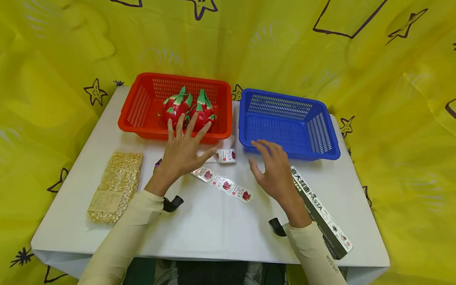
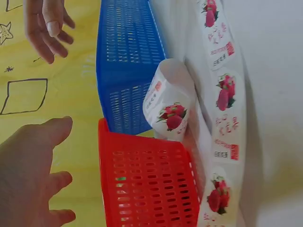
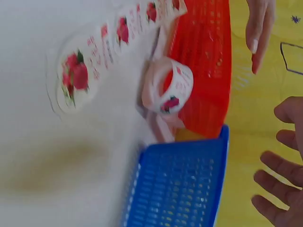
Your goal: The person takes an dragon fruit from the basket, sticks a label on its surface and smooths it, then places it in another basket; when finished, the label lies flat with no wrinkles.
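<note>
Two red dragon fruits with green tips, one on the left [image 1: 175,107] and one on the right [image 1: 204,118], lie in the red basket [image 1: 132,127]. My left hand [image 1: 185,152], fingers spread, hovers over the basket's front edge and holds nothing. My right hand [image 1: 274,170] is in the air by the near left corner of the blue basket [image 1: 285,153], fingers loosely bent around nothing. Between the hands, a strip of dragon fruit stickers [image 1: 227,185] runs over the table, with a curled part [image 3: 176,90] near the baskets.
A clear bag of yellow kernels [image 1: 119,180] lies on the left of the white table [image 1: 206,233]. On the right, a long black and white pasta box [image 1: 322,213] lies partly under my right forearm. A yellow patterned cloth [image 1: 221,47] hangs behind the baskets.
</note>
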A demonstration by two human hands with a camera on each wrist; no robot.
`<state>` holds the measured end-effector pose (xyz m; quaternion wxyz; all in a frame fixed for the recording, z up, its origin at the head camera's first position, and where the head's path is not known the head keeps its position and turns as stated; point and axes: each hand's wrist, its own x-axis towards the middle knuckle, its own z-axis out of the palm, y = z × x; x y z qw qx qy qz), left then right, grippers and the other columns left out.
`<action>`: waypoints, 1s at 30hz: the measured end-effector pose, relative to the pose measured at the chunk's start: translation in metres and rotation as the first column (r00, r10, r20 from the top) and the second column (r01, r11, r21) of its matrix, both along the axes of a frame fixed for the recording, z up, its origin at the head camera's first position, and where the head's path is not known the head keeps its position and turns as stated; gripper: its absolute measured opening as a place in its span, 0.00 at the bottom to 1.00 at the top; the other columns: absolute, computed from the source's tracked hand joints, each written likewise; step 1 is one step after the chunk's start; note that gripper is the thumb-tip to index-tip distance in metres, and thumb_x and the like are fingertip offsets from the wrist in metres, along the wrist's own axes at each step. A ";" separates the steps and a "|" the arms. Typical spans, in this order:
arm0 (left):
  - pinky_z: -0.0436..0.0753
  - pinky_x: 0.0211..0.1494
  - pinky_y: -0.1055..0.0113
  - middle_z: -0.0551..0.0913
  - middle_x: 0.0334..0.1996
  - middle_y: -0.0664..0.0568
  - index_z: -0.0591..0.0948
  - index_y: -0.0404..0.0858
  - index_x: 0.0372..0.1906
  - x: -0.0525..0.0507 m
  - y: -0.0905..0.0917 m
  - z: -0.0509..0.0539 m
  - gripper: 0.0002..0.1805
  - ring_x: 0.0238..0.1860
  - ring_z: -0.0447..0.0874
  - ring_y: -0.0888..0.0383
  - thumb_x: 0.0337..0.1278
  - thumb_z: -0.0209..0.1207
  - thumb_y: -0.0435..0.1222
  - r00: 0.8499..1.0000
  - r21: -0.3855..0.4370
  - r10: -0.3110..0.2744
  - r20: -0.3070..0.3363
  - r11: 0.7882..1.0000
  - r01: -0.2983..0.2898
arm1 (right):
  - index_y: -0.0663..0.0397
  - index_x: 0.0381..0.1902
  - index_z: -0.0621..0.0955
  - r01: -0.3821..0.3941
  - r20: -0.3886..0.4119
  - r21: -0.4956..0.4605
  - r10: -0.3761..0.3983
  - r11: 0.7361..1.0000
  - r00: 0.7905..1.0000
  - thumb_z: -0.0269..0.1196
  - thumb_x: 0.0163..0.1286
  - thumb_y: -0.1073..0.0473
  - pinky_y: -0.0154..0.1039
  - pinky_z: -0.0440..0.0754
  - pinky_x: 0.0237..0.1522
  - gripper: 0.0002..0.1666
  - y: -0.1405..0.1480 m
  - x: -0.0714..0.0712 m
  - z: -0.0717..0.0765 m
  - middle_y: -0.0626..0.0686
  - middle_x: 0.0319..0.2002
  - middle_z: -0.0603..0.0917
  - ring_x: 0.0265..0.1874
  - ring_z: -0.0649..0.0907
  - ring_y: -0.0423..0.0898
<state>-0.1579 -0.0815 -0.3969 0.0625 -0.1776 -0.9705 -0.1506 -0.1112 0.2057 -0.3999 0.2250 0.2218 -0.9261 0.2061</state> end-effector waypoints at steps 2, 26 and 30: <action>0.29 0.82 0.31 0.44 0.87 0.42 0.60 0.53 0.85 0.007 0.002 -0.003 0.44 0.85 0.36 0.33 0.71 0.55 0.64 0.999 -0.013 -0.023 -0.044 1.000 0.023 | 0.56 0.66 0.83 -0.050 0.027 0.015 0.049 0.999 0.998 0.69 0.72 0.57 0.58 0.80 0.60 0.26 -0.006 0.002 -0.005 0.60 0.60 0.85 0.60 0.82 0.61; 0.59 0.80 0.34 0.71 0.75 0.38 0.76 0.45 0.75 0.065 -0.010 -0.068 0.29 0.74 0.66 0.34 0.75 0.62 0.44 0.993 -0.044 -0.119 -0.010 0.992 0.118 | 0.48 0.67 0.83 -0.254 0.350 0.207 0.171 0.945 0.921 0.68 0.74 0.58 0.54 0.86 0.57 0.25 -0.057 -0.001 -0.055 0.56 0.61 0.85 0.61 0.83 0.54; 0.59 0.80 0.34 0.72 0.75 0.39 0.76 0.46 0.75 0.067 -0.010 -0.068 0.28 0.74 0.67 0.35 0.74 0.62 0.44 0.991 -0.044 -0.127 -0.047 0.991 0.125 | 0.48 0.68 0.83 -0.257 0.356 0.216 0.169 0.942 0.919 0.67 0.75 0.57 0.53 0.86 0.56 0.25 -0.059 -0.002 -0.056 0.56 0.60 0.85 0.59 0.83 0.54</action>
